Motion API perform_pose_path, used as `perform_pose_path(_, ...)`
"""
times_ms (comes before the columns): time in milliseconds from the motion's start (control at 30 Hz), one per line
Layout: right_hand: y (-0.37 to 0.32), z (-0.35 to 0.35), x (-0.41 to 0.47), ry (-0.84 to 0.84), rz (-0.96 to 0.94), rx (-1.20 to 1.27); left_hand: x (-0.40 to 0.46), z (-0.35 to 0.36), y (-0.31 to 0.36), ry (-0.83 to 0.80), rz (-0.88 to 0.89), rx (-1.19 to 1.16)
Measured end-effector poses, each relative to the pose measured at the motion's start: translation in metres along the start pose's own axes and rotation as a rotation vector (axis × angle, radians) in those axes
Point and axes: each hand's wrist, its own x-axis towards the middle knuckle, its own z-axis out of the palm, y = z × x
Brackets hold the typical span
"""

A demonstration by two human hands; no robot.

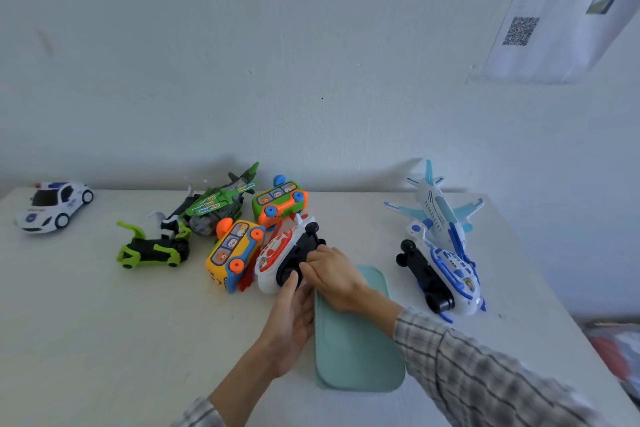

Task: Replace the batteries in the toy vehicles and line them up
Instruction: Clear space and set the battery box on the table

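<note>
Left hand (289,319) grips red-and-white plastic toy plane (277,255) tipped on its side; right hand (334,279) fingers pinch at its black underside.

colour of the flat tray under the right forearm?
Pale mint green, plain, no pattern: the tray. Head view, the only view, shows it clearly.

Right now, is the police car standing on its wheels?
Yes, the white police car stands upright on its wheels at the far left of the table, apart from the other toys.
</note>
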Motion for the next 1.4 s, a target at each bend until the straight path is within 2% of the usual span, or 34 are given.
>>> perform_pose_path(533,-0.002,0.004,0.003,-0.028,-0.010,0.143,0.003,-0.001,-0.001,0.035,0.005,0.060)
perform_pose_path(600,-0.003,0.003,0.003,0.043,0.017,0.217,0.003,-0.002,-0.002,0.040,0.005,0.072)
perform_pose_path(700,-0.001,0.004,0.004,0.323,0.039,0.432,0.006,-0.007,-0.003,0.044,-0.010,0.079)
perform_pose_path(833,0.001,0.001,-0.002,0.502,-0.017,0.610,0.006,-0.003,-0.008,0.060,0.060,0.309)
perform_pose_path(1067,0.019,-0.055,-0.007,0.536,0.062,1.020,0.002,-0.001,-0.010,0.079,0.200,0.516)
perform_pose_path(1133,0.036,-0.087,-0.013,0.567,0.065,1.008,-0.001,-0.001,-0.009,0.065,0.222,0.554)
perform_pose_path(1233,0.041,-0.133,-0.034,0.638,0.165,1.048,-0.006,0.004,-0.007,0.060,0.245,0.621)
perform_pose_path(1400,-0.005,-0.143,-0.062,0.649,0.127,1.012,-0.017,0.009,0.013,0.070,0.200,0.717)
